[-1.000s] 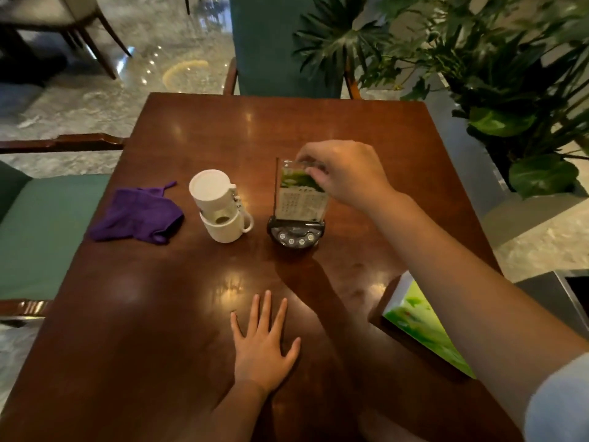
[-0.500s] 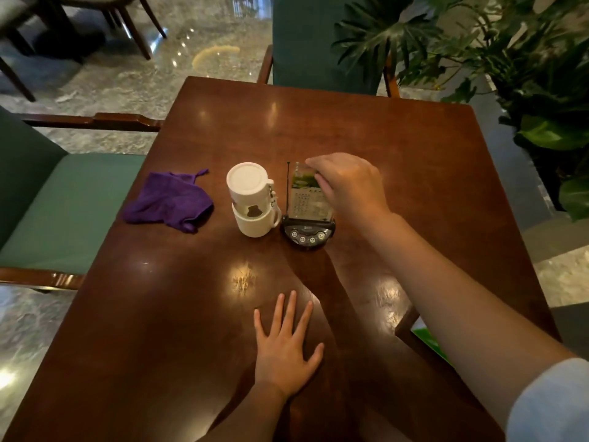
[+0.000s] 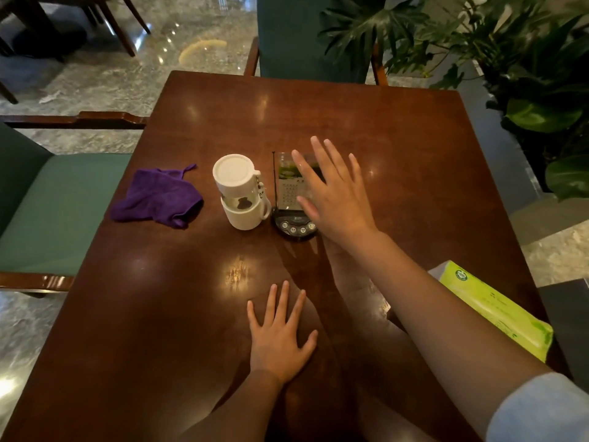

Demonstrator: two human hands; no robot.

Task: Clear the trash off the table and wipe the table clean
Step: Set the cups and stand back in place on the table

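Observation:
A crumpled purple cloth (image 3: 157,200) lies near the left edge of the dark wooden table (image 3: 398,129). Beside it stands a white cup with a lidded white container (image 3: 240,193) on top. To its right is a clear card stand on a black call-button base (image 3: 294,226). My right hand (image 3: 331,193) hovers just in front of the card stand, fingers spread and straight, holding nothing. My left hand (image 3: 279,336) rests flat on the table near the front, fingers apart.
A green tissue pack (image 3: 497,307) lies at the table's right edge. Green-seated chairs stand at the left (image 3: 60,212) and far side (image 3: 306,36). Leafy plants (image 3: 526,59) crowd the right rear corner. A dark bin edge shows at far right.
My right hand has let go of the card stand's top and opened, fingers now spread above it. The left hand has stayed flat on the table.

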